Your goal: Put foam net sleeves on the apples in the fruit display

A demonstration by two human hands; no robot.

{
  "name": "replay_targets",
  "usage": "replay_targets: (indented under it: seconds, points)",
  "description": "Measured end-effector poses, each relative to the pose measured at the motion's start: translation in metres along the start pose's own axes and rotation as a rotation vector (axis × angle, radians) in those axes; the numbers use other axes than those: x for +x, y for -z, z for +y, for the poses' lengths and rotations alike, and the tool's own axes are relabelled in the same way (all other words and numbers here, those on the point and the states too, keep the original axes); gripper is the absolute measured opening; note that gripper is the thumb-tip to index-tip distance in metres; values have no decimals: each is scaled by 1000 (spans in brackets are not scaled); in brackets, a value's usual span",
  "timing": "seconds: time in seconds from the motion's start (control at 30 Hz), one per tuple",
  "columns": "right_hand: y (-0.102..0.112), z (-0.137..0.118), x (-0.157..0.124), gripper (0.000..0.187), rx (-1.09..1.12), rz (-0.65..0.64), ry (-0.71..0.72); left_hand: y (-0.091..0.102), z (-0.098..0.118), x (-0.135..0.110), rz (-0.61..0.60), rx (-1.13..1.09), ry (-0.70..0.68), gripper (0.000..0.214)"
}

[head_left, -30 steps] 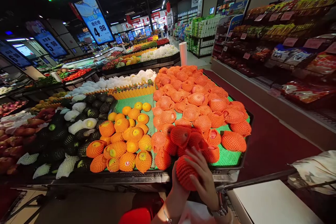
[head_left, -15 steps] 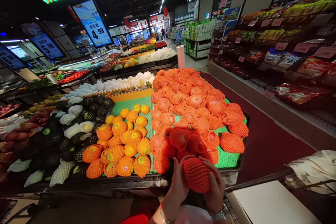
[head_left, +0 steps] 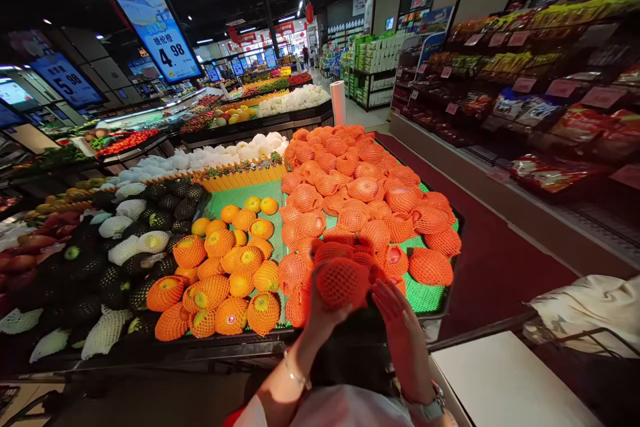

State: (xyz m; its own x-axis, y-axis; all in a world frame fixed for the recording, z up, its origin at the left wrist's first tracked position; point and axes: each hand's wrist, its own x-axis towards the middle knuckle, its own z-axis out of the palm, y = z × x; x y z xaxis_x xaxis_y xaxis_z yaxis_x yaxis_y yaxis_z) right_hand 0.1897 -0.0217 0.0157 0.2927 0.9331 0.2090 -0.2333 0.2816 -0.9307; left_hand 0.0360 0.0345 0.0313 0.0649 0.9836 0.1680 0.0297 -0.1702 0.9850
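My left hand (head_left: 323,321) is closed around the underside and left of a round fruit in a red foam net (head_left: 343,282), lifted just above the near edge of the display. The net hides what kind of fruit it is. To the right of it, my right hand (head_left: 400,323) has its fingers stretched out and holds nothing. Beyond both hands lies a heap of similar fruits in red-orange foam nets (head_left: 363,188) on a green mat (head_left: 427,293). Left of that heap are oranges (head_left: 217,290), many of them in orange nets.
Dark avocados (head_left: 107,280), some in white nets, lie farther left. A row of white-wrapped fruit (head_left: 200,159) is behind a little yellow fence (head_left: 235,177). At the lower right are a white box (head_left: 510,380) and a cream cloth bag (head_left: 590,310). Snack shelves (head_left: 540,93) line the right.
My right hand has come off the netted fruit and moved right, fingers straightening. My left hand has turned the fruit and carried it slightly left and up. The view has shifted a little.
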Motion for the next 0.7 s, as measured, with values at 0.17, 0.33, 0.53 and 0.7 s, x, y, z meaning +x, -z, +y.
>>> replay_targets:
  seconds: [0.17, 0.33, 0.53, 0.7]
  points:
    - [33, 10, -7, 34, 231, 190, -283, 30, 33, 109, 81, 510, -333, 80]
    - [71, 27, -42, 38, 234, 433, -401, 29, 45, 187, -141, 854, -359, 76]
    - [105, 48, -82, 47, 111, 627, -399, 8, 38, 233, -419, 1301, -209, 83]
    - [117, 61, -105, 58, -76, 692, -402, -12, 31, 282, -563, 1435, -36, 80]
